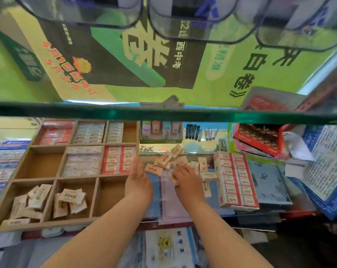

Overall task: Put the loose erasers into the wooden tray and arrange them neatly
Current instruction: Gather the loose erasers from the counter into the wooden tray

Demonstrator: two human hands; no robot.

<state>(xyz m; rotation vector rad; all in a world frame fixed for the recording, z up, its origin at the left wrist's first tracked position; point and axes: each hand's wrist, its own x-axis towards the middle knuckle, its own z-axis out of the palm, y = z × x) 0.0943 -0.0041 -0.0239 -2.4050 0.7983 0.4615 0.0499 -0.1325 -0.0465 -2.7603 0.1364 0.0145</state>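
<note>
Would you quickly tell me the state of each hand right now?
Left hand: open, fingers straight, holding nothing.
Right hand: fingers curled, pinching a loose eraser.

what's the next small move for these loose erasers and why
Probably scoop a few from the loose erasers and move them left into the empty near-right compartment of the wooden tray: the left hand and right hand are at the pile, and that slot lies closest.

A stationery shop: boxed erasers (235, 178) under a glass shelf (163, 113), exam-book poster (125, 55)
</note>
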